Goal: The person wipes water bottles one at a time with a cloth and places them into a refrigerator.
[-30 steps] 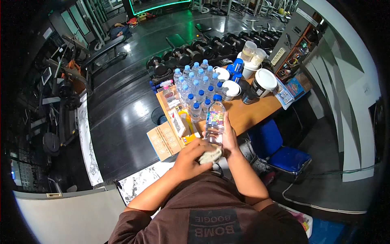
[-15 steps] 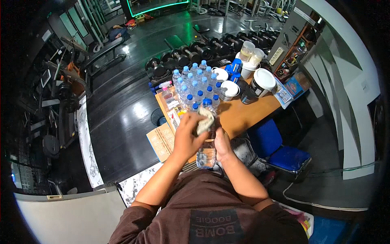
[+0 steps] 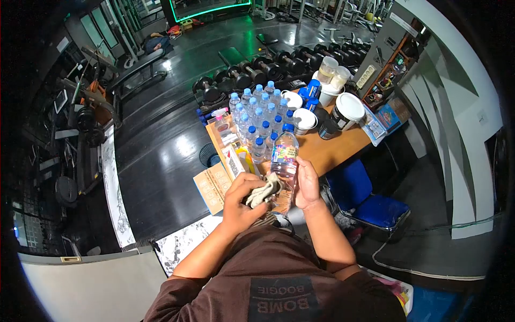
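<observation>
A clear bottle (image 3: 284,161) with a blue cap and a colourful label stands nearly upright between my hands, in front of the table edge. My left hand (image 3: 240,204) is closed on a whitish cloth (image 3: 264,193), which touches the lower left side of the bottle. Against the bottle's right side rests my right hand (image 3: 308,185), its palm and thumb on the bottle and its other fingers mostly hidden. Just beyond, several capped water bottles (image 3: 258,115) stand in a group on the wooden table (image 3: 327,153).
White-lidded tubs (image 3: 350,107) and blue cans (image 3: 311,92) stand on the table's far side. A cardboard box (image 3: 213,185) lies at the left, a blue chair (image 3: 375,206) stands right, and dumbbells (image 3: 241,78) line a rack behind. A person lies in the far background.
The cloth has gone from the bottle's base up to its neck and back down to its lower left side. The bottle dipped towards my body, then came up again.
</observation>
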Tool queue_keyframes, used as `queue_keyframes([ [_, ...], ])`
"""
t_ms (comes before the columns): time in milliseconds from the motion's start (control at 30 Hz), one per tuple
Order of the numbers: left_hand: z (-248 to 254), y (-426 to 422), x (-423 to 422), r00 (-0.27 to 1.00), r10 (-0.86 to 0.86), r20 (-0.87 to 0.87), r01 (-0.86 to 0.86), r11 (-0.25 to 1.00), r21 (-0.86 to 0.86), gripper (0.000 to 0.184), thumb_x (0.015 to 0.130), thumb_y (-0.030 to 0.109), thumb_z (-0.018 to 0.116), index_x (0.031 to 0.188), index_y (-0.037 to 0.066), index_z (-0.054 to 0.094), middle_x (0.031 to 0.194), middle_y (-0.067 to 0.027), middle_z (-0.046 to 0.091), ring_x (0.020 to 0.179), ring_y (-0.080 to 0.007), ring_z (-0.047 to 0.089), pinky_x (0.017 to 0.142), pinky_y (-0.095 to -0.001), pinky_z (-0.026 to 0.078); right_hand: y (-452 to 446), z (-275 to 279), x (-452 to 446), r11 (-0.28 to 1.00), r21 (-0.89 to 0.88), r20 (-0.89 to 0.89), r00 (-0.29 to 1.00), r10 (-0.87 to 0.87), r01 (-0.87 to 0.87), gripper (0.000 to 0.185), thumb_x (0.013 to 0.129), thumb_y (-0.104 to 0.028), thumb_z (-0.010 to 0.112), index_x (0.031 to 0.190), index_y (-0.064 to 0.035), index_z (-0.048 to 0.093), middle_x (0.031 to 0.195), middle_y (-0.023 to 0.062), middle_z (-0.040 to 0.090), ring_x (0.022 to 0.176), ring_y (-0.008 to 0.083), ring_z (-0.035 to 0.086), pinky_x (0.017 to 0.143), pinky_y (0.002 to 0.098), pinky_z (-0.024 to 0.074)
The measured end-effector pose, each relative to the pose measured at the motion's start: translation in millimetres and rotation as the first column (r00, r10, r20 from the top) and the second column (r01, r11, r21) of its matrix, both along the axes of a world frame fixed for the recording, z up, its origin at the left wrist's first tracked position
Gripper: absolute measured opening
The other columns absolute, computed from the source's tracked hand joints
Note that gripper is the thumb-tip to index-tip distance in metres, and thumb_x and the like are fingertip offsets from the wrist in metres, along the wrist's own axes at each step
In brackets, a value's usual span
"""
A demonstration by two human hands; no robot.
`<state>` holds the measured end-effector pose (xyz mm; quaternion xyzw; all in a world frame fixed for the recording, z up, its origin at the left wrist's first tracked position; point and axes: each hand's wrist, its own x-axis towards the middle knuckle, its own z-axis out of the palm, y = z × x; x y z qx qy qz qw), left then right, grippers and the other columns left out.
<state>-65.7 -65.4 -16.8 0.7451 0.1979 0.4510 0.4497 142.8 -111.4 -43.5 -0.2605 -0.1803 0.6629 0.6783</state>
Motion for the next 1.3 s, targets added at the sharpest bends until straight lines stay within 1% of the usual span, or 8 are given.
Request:
queue_keyframes([
  [167,6.9,8.2,-2.8,0.997,0.07,0.026,-0.07,0.997,-0.013,0.033,0.077,0.0,0.08,0.107,-0.003,0.069,0.105,-0.0121,0.064,0.095,-0.022,0.063,0.085,-0.0317,0.05,-3.7,2.9,-5.5,0.987,-0.106,0.082,0.99,-0.115,0.123,0.059,0.107,-0.053,0.055,0.136,-0.0021,0.059,0.118,0.0139,0.073,0.101,0.0225,0.074,0.089,0.0395,0.0619],
  [233,16.7,6.6,-1.3,0.994,0.091,0.065,-0.079,0.984,-0.161,0.026,0.083,0.001,0.079,0.106,-0.001,0.068,0.104,-0.008,0.062,0.095,-0.0169,0.06,0.085,-0.0299,0.048,-3.7,-2.4,-3.3,0.987,-0.094,0.098,0.987,-0.124,0.133,0.06,0.106,-0.057,0.057,0.132,-0.0041,0.061,0.111,0.0122,0.075,0.092,0.0211,0.075,0.08,0.0385,0.0648],
  [333,13.3,18.3,-2.2,0.989,0.117,0.094,-0.091,0.966,-0.242,0.019,0.091,0.004,0.076,0.108,0.0,0.067,0.105,-0.0032,0.064,0.099,-0.0107,0.059,0.088,-0.0273,0.047,-5.6,-1.1,-6.4,0.993,-0.09,-0.096,0.992,-0.087,0.079,0.06,0.108,-0.058,0.051,0.128,-0.0021,0.064,0.104,0.0124,0.075,0.089,0.0251,0.077,0.078,0.0439,0.0668],
  [533,12.6,46.4,9.0,0.972,0.154,0.175,-0.067,0.904,-0.423,0.023,0.097,0.011,0.076,0.115,0.004,0.064,0.097,0.0001,0.065,0.086,-0.0073,0.06,0.077,-0.0249,0.049,-11.4,-1.9,-9.8,0.996,-0.088,-0.074,0.997,-0.032,0.026,0.067,0.108,-0.058,0.046,0.132,0.0019,0.06,0.107,0.0192,0.075,0.09,0.0306,0.077,0.079,0.0492,0.0661],
  [767,19.8,75.1,27.1,0.965,0.131,0.226,-0.043,0.933,-0.357,0.021,0.101,0.012,0.072,0.118,0.003,0.065,0.098,-0.001,0.068,0.087,-0.0075,0.063,0.077,-0.0246,0.05,-19.3,-2.5,-17.3,0.995,-0.094,0.015,1.0,0.026,-0.024,0.069,0.108,-0.055,0.042,0.136,0.0052,0.057,0.11,0.0253,0.074,0.09,0.0366,0.076,0.085,0.0494,0.0637],
  [867,23.1,84.6,36.0,0.975,0.074,0.209,0.002,0.941,-0.34,0.02,0.104,0.014,0.069,0.119,0.001,0.064,0.1,-0.0017,0.068,0.09,-0.0079,0.062,0.08,-0.0247,0.05,-19.5,-8.6,-20.6,0.997,-0.018,-0.088,0.994,0.067,-0.069,0.071,0.11,-0.059,0.039,0.134,0.0057,0.058,0.104,0.0232,0.075,0.085,0.03,0.076,0.08,0.042,0.0645],
  [1167,38.7,112.6,65.9,0.996,0.094,0.004,-0.094,0.995,-0.017,0.026,0.097,0.018,0.076,0.116,0.002,0.067,0.098,-0.0084,0.067,0.089,-0.0169,0.061,0.082,-0.0324,0.049,-22.1,0.8,-33.0,0.997,-0.062,0.007,0.999,0.045,-0.045,0.075,0.109,-0.063,0.04,0.128,0.0067,0.062,0.094,0.0187,0.075,0.08,0.0248,0.075,0.075,0.0364,0.0629],
  [1300,30.1,111.2,74.2,0.988,0.102,-0.119,-0.098,0.994,0.038,0.027,0.098,0.018,0.078,0.117,0.003,0.067,0.102,-0.0014,0.066,0.093,-0.0093,0.059,0.081,-0.0273,0.049,-21.5,-0.9,-32.5,0.996,-0.041,0.039,0.996,0.078,-0.076,0.075,0.109,-0.063,0.042,0.128,0.0058,0.063,0.093,0.0186,0.075,0.08,0.0247,0.075,0.076,0.0366,0.0629],
])
